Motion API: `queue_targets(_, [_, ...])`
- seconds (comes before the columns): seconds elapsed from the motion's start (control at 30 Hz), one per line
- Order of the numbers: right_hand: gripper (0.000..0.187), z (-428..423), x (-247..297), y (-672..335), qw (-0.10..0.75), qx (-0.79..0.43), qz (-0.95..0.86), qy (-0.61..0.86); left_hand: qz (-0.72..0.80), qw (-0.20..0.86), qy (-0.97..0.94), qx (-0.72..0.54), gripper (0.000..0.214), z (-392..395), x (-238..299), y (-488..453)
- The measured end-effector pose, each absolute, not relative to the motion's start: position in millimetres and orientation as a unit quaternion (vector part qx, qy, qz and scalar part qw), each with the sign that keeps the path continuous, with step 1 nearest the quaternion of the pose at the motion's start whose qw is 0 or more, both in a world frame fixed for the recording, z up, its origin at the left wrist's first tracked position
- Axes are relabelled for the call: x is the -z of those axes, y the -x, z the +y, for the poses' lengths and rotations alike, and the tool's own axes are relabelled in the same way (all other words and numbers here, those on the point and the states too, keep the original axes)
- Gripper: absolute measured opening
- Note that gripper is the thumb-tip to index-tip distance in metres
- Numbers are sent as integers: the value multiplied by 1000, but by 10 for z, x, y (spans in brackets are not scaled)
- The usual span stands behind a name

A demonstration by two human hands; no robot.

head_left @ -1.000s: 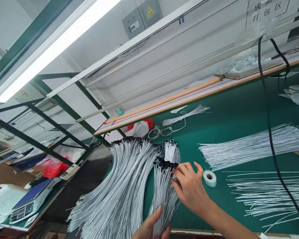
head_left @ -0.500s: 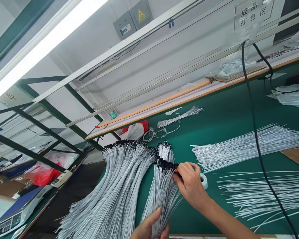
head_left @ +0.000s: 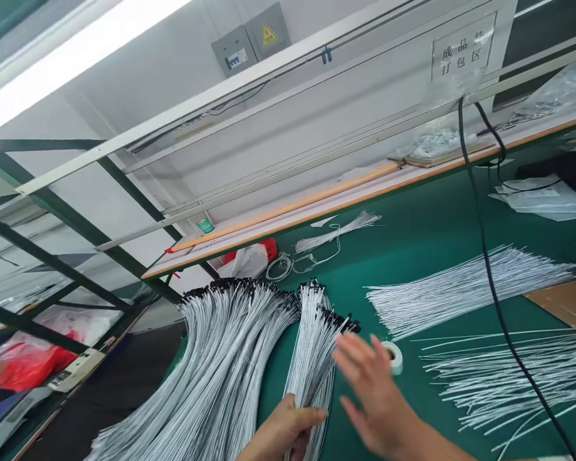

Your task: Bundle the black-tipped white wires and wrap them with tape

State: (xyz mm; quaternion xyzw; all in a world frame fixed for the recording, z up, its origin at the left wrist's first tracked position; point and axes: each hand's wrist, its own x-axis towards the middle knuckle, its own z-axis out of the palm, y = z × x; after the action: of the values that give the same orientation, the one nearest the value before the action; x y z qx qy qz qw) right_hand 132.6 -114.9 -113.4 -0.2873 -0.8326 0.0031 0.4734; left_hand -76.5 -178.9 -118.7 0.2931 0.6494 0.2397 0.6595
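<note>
"So, what's nearest?"
"Left hand (head_left: 288, 426), its grip wrapped around a slim wire bundle (head_left: 319, 363) over the green tabletop (head_left: 355, 256)."
"And the right hand (head_left: 372, 394)?"
"Fingers loosely spread, grip wide, near the bundle's black ends (head_left: 340, 319); a white tape roll (head_left: 397, 362) just beyond."
"Farther back?"
"A coiled cable (head_left: 269, 272)."

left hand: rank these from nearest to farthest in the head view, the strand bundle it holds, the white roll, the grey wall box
From the left hand:
1. Strand bundle: in its grip
2. White roll: on the table, off to the right, beyond the right hand
3. Grey wall box: high on the back wall
</note>
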Motion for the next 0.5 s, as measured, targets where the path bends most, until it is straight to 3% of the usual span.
queue_targets(0.1, [41, -1182, 1017, -893, 405, 85, -901, 131, 644, 641, -359, -216, 21, -1711, 1238, 856])
queue_targets(0.23, [46, -1000, 991, -389, 232, 60, -963, 119, 636, 639, -394, -178, 17, -1558, 1165, 891])
queue_targets(0.3, [32, -908, 1069, -239, 161, 44, -976, 142, 645, 623, -415, -155, 23, -1455, 1098, 887])
queue_targets(0.37, [8, -856, 1166, -145, 152, 39, -974, 166, 650, 612, -433, -124, 24, -1361, 1032, 888])
queue_targets(0.5, [11, -823, 1266, -77, 191, 59, -963, 182, 642, 630, -422, -114, 25, -1282, 903, 957])
